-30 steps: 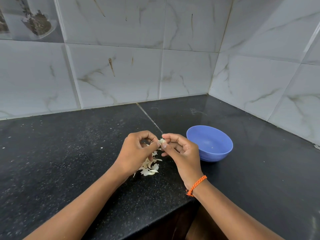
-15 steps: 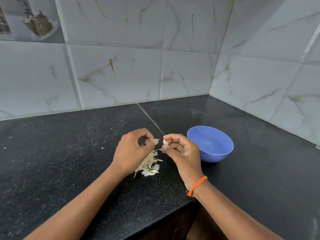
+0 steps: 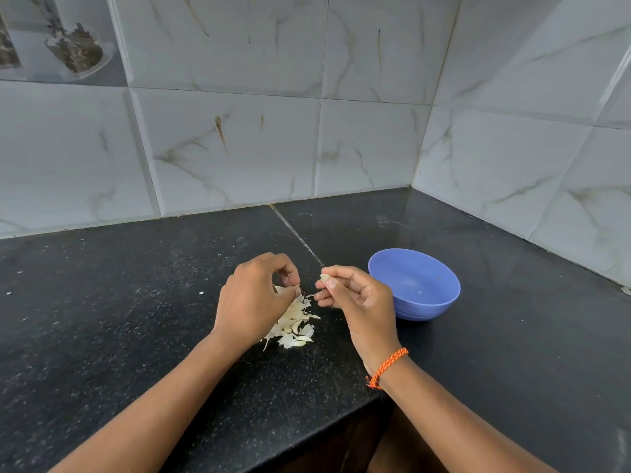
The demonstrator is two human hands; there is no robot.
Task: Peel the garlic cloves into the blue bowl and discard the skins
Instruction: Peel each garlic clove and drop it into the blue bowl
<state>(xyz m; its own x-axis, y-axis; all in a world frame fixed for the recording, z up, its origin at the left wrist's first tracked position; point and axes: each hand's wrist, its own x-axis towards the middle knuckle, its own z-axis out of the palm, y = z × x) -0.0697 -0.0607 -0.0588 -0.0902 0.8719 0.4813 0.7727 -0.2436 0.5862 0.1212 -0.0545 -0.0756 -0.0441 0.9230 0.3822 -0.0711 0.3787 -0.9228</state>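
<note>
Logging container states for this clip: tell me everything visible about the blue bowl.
The blue bowl is round, matte and plastic-looking, with faint ridges low on its outer wall. It stands upright on the dark speckled counter, just beyond the right hand, apparently not touching it. Its inside looks nearly empty, showing only a pale speck or two. No clove shows in it.

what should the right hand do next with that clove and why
Probably carry the garlic clove rightward and drop it into the blue bowl. The right hand pinches it looking bare, the left hand is apart from it over the skin pile, and the bowl sits just beside the right hand.
</note>
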